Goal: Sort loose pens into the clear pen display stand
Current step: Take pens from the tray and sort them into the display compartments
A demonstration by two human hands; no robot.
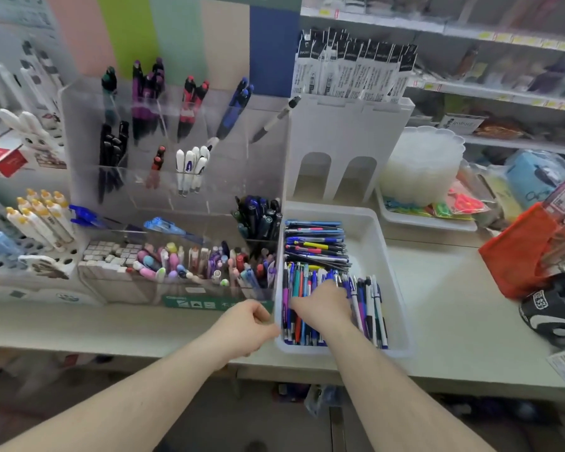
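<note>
Pens (331,308) lie packed in the white tray (369,230), and the right hand (322,306) is down among them, palm down, fingertips buried out of sight, so whether it pinches one I cannot tell. Just left of it, the left hand (247,324) curls at the tray's near left rim; its grip is hidden too. Beyond both hands stands the clear pen display stand (177,151), upper pens blurred.
</note>
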